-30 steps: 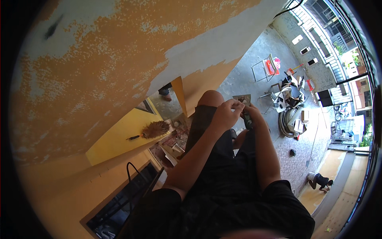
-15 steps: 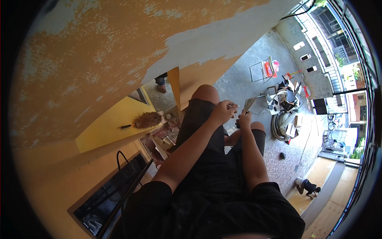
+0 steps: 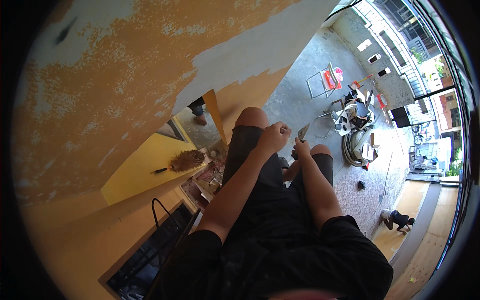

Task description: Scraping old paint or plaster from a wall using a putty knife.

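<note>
My right hand (image 3: 301, 149) grips a putty knife (image 3: 304, 131) by its handle, with the flat blade pointing up and away from me. Close by on the left, my left hand (image 3: 275, 137) is closed, its fingertips pinched together. Whatever it may hold is too small to name. Both hands are over my knees, apart from each other. Patchy orange wall (image 3: 150, 65) rises at my left, with paint worn off and a smooth pale grey-white band across it.
A feather duster (image 3: 187, 161) lies on a yellow ledge (image 3: 132, 172) below left. Farther off stand a folding chair (image 3: 325, 82) and a heap of clutter with coiled hose (image 3: 352, 150). Another person (image 3: 397, 220) crouches at lower right; someone's leg (image 3: 199, 112) shows past the wall.
My view has turned slightly, so the surroundings sit differently in the picture. Both hands stay near each other above my knees, and the putty knife remains in my right hand.
</note>
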A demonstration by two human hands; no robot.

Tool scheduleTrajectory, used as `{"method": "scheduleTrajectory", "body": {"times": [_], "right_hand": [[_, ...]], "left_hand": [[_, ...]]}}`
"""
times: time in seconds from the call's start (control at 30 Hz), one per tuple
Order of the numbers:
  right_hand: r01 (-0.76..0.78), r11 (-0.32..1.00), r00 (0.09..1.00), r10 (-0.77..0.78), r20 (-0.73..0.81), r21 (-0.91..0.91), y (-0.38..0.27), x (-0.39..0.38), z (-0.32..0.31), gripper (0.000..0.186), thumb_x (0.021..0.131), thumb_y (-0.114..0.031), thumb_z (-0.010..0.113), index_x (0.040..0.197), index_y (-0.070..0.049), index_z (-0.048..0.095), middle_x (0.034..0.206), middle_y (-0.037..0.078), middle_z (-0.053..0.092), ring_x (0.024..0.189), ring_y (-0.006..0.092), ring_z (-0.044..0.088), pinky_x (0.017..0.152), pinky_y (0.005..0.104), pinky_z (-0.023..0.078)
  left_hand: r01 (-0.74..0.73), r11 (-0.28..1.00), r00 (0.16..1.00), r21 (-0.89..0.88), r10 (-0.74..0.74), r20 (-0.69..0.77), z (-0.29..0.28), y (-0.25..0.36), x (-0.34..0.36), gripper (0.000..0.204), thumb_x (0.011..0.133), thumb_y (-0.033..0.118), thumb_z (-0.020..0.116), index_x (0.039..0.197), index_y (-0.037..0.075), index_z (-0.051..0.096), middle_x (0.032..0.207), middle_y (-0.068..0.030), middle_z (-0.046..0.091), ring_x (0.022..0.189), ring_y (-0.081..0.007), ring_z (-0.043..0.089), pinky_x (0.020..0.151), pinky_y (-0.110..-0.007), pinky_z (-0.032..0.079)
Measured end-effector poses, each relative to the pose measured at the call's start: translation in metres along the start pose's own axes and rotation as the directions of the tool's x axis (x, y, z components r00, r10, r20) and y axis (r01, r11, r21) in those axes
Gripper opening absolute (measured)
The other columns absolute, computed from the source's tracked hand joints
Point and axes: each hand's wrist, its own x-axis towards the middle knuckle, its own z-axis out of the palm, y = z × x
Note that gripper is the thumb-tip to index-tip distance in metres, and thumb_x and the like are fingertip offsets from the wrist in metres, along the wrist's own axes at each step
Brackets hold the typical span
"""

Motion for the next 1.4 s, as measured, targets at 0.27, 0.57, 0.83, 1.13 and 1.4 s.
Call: {"method": "scheduleTrajectory", "body": {"times": [0.27,0.57,0.83,1.13,1.4], "right_hand": [[0.15,0.97,0.982,-0.169,-0.088,-0.193,0.052,0.046,0.004,0.034,0.088,-0.031,0.059,0.097,0.002,0.054,0.072,0.014,0.059,0.063,0.0231,0.061,0.056,0.0383,0.05],[-0.186,0.979,0.977,0.174,0.124,0.088,0.026,0.017,0.03,0.036,0.085,-0.03,0.064,0.103,-0.002,0.051,0.07,0.009,0.053,0.054,0.0211,0.054,0.043,0.04,0.043],[-0.101,0.994,0.989,0.106,0.106,-0.044,0.019,0.007,0.004,0.039,0.085,-0.03,0.065,0.103,0.001,0.048,0.071,0.011,0.052,0.053,0.0224,0.053,0.043,0.0382,0.048],[-0.104,0.992,0.989,0.111,0.097,-0.076,0.033,0.024,0.009,0.037,0.084,-0.034,0.065,0.098,-0.001,0.054,0.071,0.009,0.054,0.055,0.0207,0.054,0.044,0.0386,0.047],[-0.05,0.977,0.995,0.068,0.078,-0.206,0.054,0.065,0.001,0.035,0.086,-0.032,0.063,0.104,-0.004,0.054,0.067,0.006,0.052,0.057,0.0202,0.054,0.046,0.038,0.046]], "left_hand": [[-0.504,0.794,0.849,0.341,0.383,0.364,-0.084,0.212,-0.107,0.028,0.084,0.018,0.063,0.1,-0.004,0.062,0.087,-0.0222,0.065,0.081,-0.0318,0.065,0.071,-0.038,0.049],[-0.536,0.785,0.747,0.312,0.269,0.608,-0.079,0.258,-0.121,0.025,0.084,0.016,0.063,0.102,-0.001,0.06,0.09,-0.0168,0.063,0.082,-0.0271,0.062,0.07,-0.036,0.05],[-0.569,0.807,0.628,0.161,0.3,0.718,-0.035,0.233,-0.112,0.026,0.087,0.019,0.059,0.103,-0.001,0.058,0.093,-0.0157,0.062,0.085,-0.0249,0.062,0.073,-0.036,0.05],[-0.59,0.803,0.549,0.08,0.327,0.77,-0.001,0.219,-0.103,0.027,0.089,0.022,0.054,0.105,-0.001,0.056,0.097,-0.0145,0.06,0.089,-0.0224,0.062,0.076,-0.037,0.051],[-0.604,0.794,0.521,0.072,0.325,0.789,0.003,0.214,-0.087,0.029,0.092,0.024,0.05,0.106,-0.001,0.055,0.1,-0.0133,0.059,0.092,-0.0202,0.061,0.079,-0.037,0.051]]}}
